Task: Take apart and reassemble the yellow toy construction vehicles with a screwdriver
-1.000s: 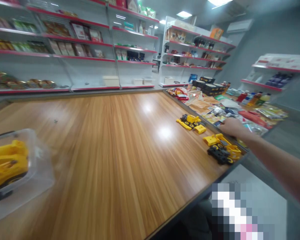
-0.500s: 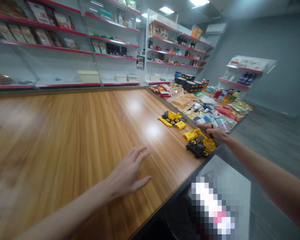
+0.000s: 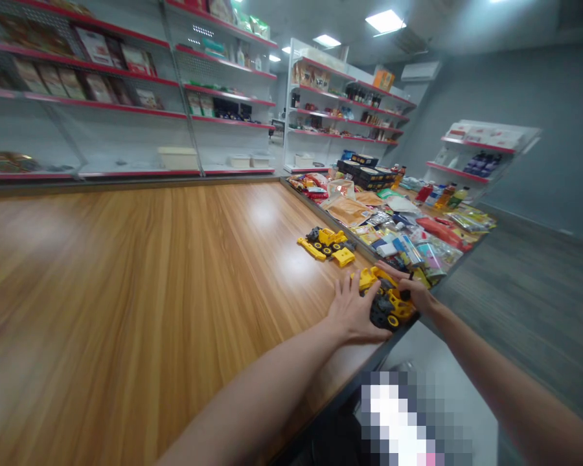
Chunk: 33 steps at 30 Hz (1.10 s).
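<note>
In the head view, yellow and black toy truck parts [image 3: 393, 303] lie at the right corner of the wooden table. My left hand [image 3: 352, 314] rests against their left side, fingers spread and thumb stretched along the near edge. From the other side, my right hand [image 3: 412, 290] reaches over them with its fingers extended along the far side. The two hands enclose the parts without a visible grasp. Some of the parts are hidden behind my fingers. A second group of yellow and black toy truck parts [image 3: 328, 246] lies a little farther back, apart from both hands.
The wooden table [image 3: 175, 278] has a raised dark edge. Beyond its right edge, a second table carries snack packets [image 3: 350, 210], black boxes [image 3: 364, 173] and bottles [image 3: 444, 194]. Shelving with red strips [image 3: 126, 110] stands behind. A pale surface with a pixelated patch is below the corner.
My left hand has moved right across the table to the nearer toy parts. My right hand has come in lower, over their far side. The view has shifted slightly.
</note>
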Available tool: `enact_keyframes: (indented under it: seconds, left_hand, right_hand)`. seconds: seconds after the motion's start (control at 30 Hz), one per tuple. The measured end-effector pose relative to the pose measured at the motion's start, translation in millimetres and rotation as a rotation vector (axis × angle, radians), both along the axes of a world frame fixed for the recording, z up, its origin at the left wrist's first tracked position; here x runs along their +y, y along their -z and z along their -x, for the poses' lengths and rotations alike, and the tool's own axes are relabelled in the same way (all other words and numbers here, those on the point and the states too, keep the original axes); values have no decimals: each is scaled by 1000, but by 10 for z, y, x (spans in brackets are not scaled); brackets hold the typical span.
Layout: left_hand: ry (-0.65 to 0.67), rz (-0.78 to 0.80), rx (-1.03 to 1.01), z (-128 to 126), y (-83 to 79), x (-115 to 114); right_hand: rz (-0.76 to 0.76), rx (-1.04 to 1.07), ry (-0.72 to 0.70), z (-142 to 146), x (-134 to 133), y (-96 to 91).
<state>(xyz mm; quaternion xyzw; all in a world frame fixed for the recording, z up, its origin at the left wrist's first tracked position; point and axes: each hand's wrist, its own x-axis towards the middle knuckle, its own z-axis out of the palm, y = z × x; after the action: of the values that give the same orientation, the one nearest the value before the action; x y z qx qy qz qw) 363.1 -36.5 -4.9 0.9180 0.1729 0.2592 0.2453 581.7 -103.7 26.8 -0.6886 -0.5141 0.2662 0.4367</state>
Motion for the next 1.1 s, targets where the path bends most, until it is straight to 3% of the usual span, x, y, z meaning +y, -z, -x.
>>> enact_keyframes:
  seconds: [0.17, 0.37, 0.5, 0.63, 0.9, 1.0, 1.1]
  left_hand:
    - [36, -36, -5, -31, 23, 8]
    - [42, -56, -3, 438, 38, 17]
    - [16, -67, 3, 1001, 15, 63]
    - [-62, -74, 32, 1739, -18, 139]
    - [-314, -115, 115, 3344, -63, 264]
    - [-375, -100, 151, 3731, -52, 264]
    - [-404, -73, 173, 3911, -46, 261]
  right_hand:
    - [-12, 97, 15, 2, -6, 109]
    - [-38, 160, 11, 492, 8, 128]
    - [-65, 147, -15, 1094, 94, 101]
    - [-49, 149, -72, 1851, 323, 110]
    - [6, 192, -355, 3442, 959, 125]
    - [37, 200, -436, 3856, 1097, 125]
    - [73, 178, -492, 4014, 1166, 55]
